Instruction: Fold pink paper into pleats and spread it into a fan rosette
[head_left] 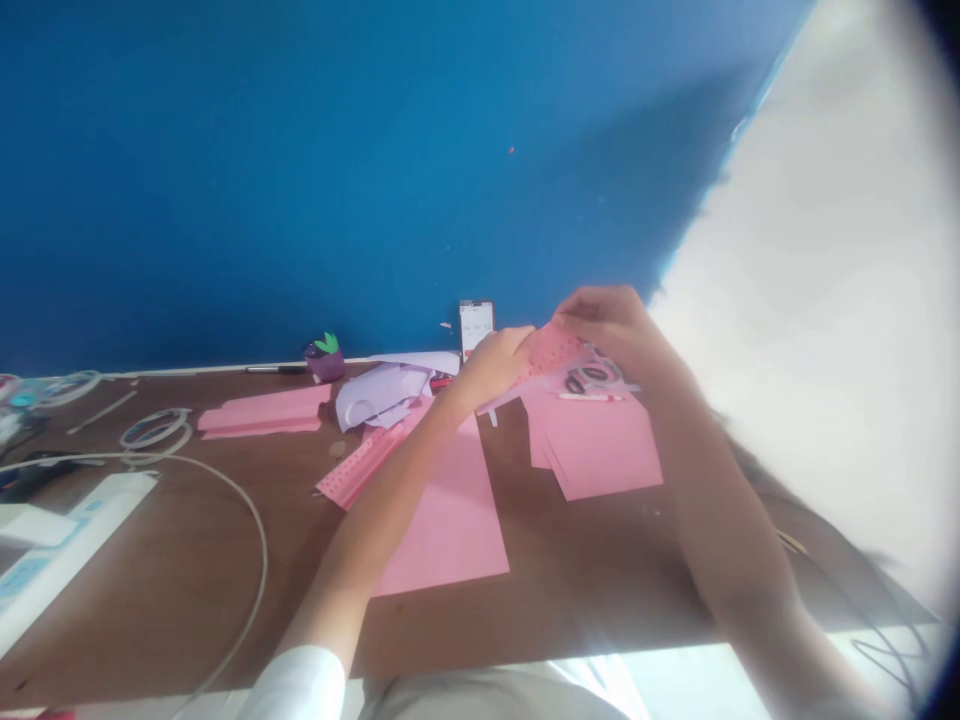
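Observation:
Both hands are raised at the back of the table, with a pink dotted sheet of paper (pixel 553 350) between them. My left hand (pixel 499 362) is closed on its left side. At the upper edge, my right hand (pixel 604 312) pinches it between thumb and fingers. Just below the right hand lies a clear-looking item with dark rings (pixel 596 378), its kind hard to make out. It rests on a stack of plain pink sheets (pixel 607 450). A larger pink sheet (pixel 454 520) lies partly under my left forearm, beside a folded pink dotted strip (pixel 364 465).
A phone (pixel 477 322) leans against the blue wall. Crumpled lilac paper (pixel 382 392), a purple cup (pixel 325 360) and folded pink paper (pixel 262 412) stand left of centre. A white power strip (pixel 67 560), a looping cable (pixel 259 530) and tape rolls (pixel 154 430) occupy the left side.

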